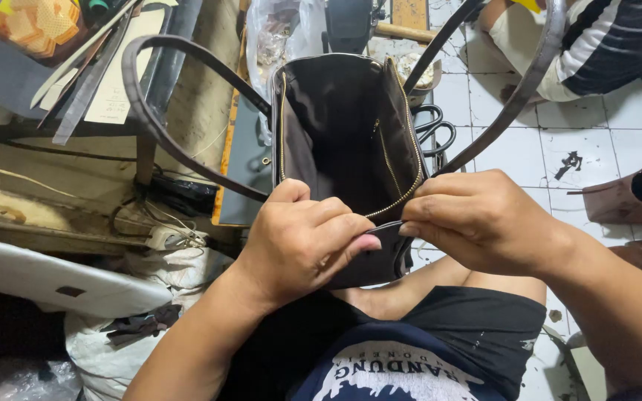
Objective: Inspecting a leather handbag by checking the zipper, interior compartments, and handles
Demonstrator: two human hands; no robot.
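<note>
Handbag (pixel 339 126): one, two straps, pinched by left hand (pixel 299 241), right hand (pixel 477 219).

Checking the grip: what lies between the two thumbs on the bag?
In the head view, only the bag's dark end tab spans between left hand and right hand.

Both forearms are bare from the elbow down, with no sleeves, watch, bracelet or rings in sight. The left hand (pixel 302 241) has short fingers with neatly trimmed nails, and the thumbnail shows a pale pink sheen. The right hand (pixel 477 219) is broad across the knuckles, its nails also cut short. The person wears a dark navy T-shirt (pixel 395 371) with a large white print across the chest, part lettering and part a rough brush-like shape. Below it are black shorts (pixel 477 334), flecked with a few small pale specks. A bare thigh shows beyond the shorts' hem.
</note>
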